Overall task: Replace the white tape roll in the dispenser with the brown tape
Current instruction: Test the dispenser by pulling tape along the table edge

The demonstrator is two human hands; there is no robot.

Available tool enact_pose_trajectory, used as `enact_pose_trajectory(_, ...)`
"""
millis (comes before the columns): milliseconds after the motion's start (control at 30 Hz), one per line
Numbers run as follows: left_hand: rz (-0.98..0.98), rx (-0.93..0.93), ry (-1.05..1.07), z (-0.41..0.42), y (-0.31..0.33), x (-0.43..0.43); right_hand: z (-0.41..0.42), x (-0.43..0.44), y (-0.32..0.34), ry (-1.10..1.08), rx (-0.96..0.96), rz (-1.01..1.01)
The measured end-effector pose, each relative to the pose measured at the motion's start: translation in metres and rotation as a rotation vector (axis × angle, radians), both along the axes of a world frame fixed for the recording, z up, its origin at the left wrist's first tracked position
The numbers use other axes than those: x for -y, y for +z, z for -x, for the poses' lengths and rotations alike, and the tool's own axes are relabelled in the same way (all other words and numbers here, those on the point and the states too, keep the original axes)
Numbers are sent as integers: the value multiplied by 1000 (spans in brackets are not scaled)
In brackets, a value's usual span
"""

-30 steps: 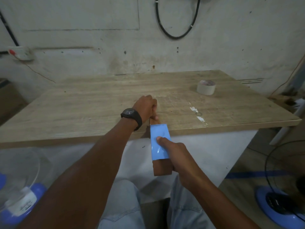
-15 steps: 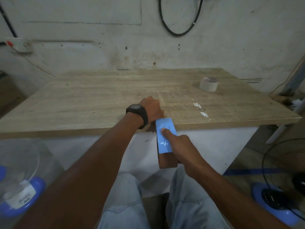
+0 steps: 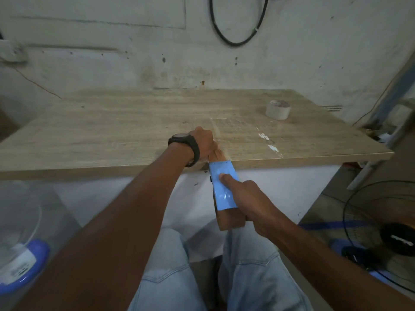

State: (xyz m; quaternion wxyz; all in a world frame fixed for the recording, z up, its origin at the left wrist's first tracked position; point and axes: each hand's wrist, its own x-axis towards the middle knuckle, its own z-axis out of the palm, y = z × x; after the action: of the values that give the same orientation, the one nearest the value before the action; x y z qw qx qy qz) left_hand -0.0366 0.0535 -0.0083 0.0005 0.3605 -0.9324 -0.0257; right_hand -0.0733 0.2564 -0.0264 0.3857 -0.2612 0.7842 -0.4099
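My right hand (image 3: 247, 198) grips the blue tape dispenser (image 3: 222, 185) just in front of the table's near edge, index finger pressed on its blue top. The brown tape roll (image 3: 231, 218) sits in the dispenser's lower end. A strip of brown tape (image 3: 216, 156) runs from the dispenser's front up to my left hand (image 3: 203, 143), which is closed on the strip's end at the table edge. The white tape roll (image 3: 278, 109) lies flat at the far right of the wooden table (image 3: 112, 131), away from both hands.
A grey wall with a hanging black cable loop (image 3: 238, 25) stands behind the table. A floor fan (image 3: 381, 232) with a blue base is low on the right, and another blue-based fan (image 3: 22, 261) is low on the left. My knees in jeans are under the dispenser.
My left hand stays at the table edge gripping the tape end. The exposed brown strip between hand and dispenser is slightly longer. The view has shifted.
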Motion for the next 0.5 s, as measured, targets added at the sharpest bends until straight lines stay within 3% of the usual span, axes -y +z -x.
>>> enact_pose_trajectory(233,3,87,-37,5,3,4,10,2,7,-16,195,23)
enact_pose_trajectory(333,-11,23,-12,10,4,3,9,2,9,-32,281,30)
enact_pose_trajectory(500,-13,-5,-7,12,9,1,6,10,8,-19,218,13)
